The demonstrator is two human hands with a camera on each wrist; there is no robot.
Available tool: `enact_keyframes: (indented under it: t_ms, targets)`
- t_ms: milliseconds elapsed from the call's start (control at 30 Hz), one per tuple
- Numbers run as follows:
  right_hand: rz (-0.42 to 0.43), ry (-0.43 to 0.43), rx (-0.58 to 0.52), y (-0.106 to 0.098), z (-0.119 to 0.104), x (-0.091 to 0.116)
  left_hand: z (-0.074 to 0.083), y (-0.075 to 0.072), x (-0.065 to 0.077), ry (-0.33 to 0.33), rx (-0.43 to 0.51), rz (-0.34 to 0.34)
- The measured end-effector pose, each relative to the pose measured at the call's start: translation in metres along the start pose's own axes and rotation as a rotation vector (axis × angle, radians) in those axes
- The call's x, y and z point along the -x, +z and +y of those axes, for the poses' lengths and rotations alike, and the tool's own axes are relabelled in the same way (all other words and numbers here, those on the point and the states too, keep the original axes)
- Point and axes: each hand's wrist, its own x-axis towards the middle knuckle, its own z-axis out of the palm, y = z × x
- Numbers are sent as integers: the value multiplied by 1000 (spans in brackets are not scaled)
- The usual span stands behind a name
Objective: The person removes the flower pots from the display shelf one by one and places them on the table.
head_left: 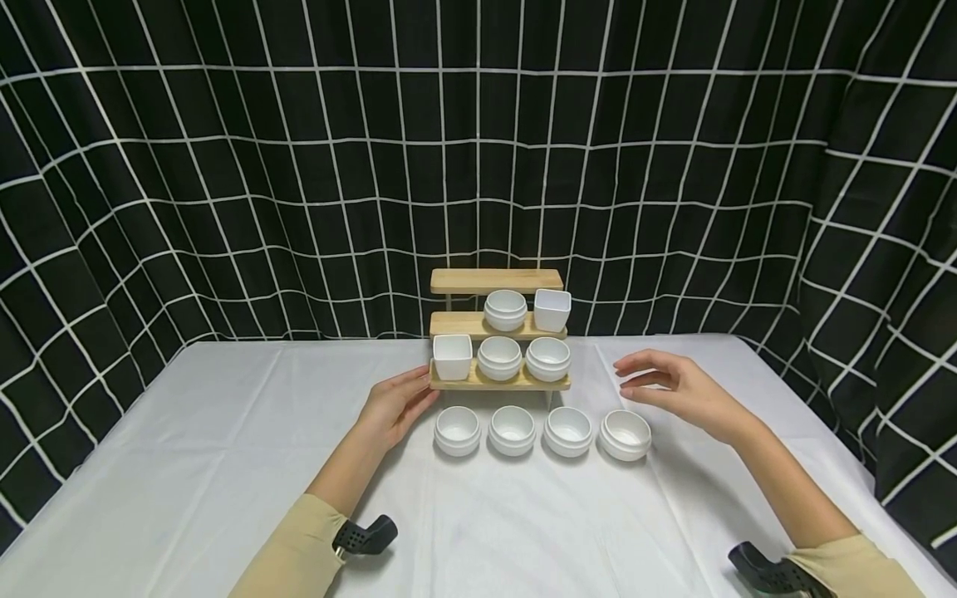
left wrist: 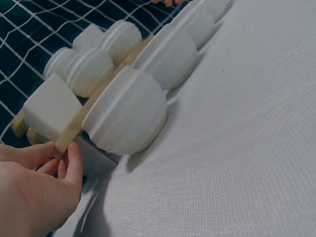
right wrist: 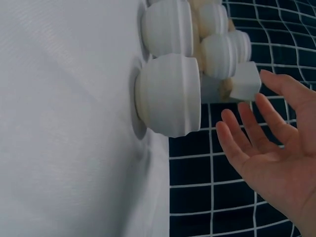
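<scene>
A three-tier wooden stand rises at the back of the table. My left hand pinches the left end of its lowest wooden shelf, thumb on one side and fingers on the other. On that shelf sit a square white cup and two round white bowls. The middle shelf bears another round bowl and a second square cup at its right end. To the right of the stand, my right hand hovers with fingers spread and slightly bent, holding nothing.
Several round white bowls stand in a row on the white tablecloth in front of the stand. The rightmost bowl is nearest my right hand. A black curtain with white grid lines hangs behind the table and along both sides.
</scene>
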Motion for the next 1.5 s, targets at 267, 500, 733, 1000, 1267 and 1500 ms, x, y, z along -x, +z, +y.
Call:
enact_keyframes:
  t_ms: [267, 500, 733, 1000, 1267, 1500]
  targets:
    - [1, -16, -2, 1, -6, -8, 1, 0, 0, 4, 4, -11]
    - [-2, -20, -3, 1, -12, -15, 1, -1, 0, 7, -1, -13]
    - [-4, -25, 11, 0, -21, -20, 1, -1, 0, 9, 5, -9]
    - [-7, -36, -3, 0, -28, -28, 0, 0, 1, -1, 0, -7]
    - [0, -34, -18, -1, -35, -37, 0, 0, 1, 9, 3, -12]
    - [17, -38, 1, -1, -43, -44, 0, 0, 1, 9, 4, -12]
